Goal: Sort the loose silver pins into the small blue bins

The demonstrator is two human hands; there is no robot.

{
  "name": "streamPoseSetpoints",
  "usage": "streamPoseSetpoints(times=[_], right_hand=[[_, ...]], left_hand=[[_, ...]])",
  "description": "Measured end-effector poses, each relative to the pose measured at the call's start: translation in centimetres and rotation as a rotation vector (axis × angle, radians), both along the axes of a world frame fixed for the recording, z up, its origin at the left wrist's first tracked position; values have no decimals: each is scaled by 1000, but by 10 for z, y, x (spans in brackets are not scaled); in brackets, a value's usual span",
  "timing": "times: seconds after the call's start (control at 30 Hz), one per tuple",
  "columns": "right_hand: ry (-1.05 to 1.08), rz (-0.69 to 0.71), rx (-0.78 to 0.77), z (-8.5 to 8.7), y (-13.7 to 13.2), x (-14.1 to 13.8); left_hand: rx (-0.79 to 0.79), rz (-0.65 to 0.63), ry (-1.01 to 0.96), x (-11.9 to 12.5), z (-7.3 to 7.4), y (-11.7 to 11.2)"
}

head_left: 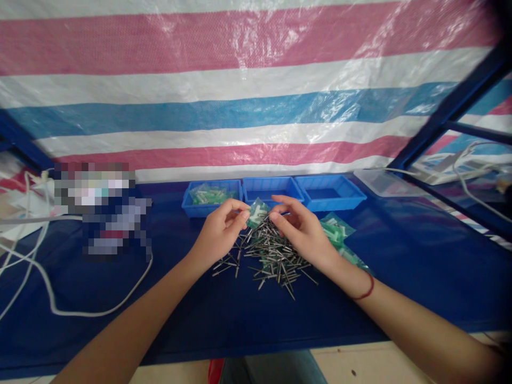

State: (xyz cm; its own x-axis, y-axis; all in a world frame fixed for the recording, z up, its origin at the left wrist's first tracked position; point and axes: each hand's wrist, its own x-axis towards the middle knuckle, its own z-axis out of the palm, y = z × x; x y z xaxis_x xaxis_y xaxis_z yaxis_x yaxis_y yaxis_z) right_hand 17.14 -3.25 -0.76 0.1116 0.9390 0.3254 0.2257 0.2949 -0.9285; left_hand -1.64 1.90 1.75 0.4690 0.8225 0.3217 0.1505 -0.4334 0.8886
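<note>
My left hand [224, 226] pinches the left edge of a small clear plastic bag [257, 213] with whitish pieces inside. At the bag's right side is my right hand [298, 224], its thumb and fingers curled close together; what they grip, if anything, is too small to make out. Under both hands spreads a loose heap of thin metal pop rivets [280, 258], with several strays to the left. More small bags with green and white pieces [335, 230] lie beside the heap, partly behind my right hand and wrist.
Three blue bins stand in a row at the back: the left bin [186, 205] holds filled bags, beside the middle bin [272, 184] and right bin [348, 200]. A clear plastic lid [384, 183] lies at the right. White cables [80, 313] loop over the blue table [192, 325] at left.
</note>
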Motion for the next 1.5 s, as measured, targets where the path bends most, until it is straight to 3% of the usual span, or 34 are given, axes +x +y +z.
streamPoseSetpoints(times=[0.13,0.33,0.77,0.93,1.03,1.1,1.23,1.37,1.5], right_hand=[[-21,-14,-70,5,1,4],[10,98,-61,11,0,4],[-27,8,-149,11,2,8],[-399,-59,84,21,-5,16],[-589,21,240,33,-12,19],[-561,70,238,38,-15,20],[-394,40,104,32,-12,19],[-279,6,23,21,-5,20],[-56,87,-47,20,-2,18]], left_hand=[[-42,-34,-24,0,-1,2],[-88,-8,-27,0,0,5],[-107,2,207,-4,-5,10],[-68,-74,366,-3,-9,8],[41,-90,415,-3,-9,6],[98,-106,428,-2,-8,4],[131,-152,421,-1,-4,1],[63,-139,364,0,-2,-1],[-29,-59,207,-1,0,1]])
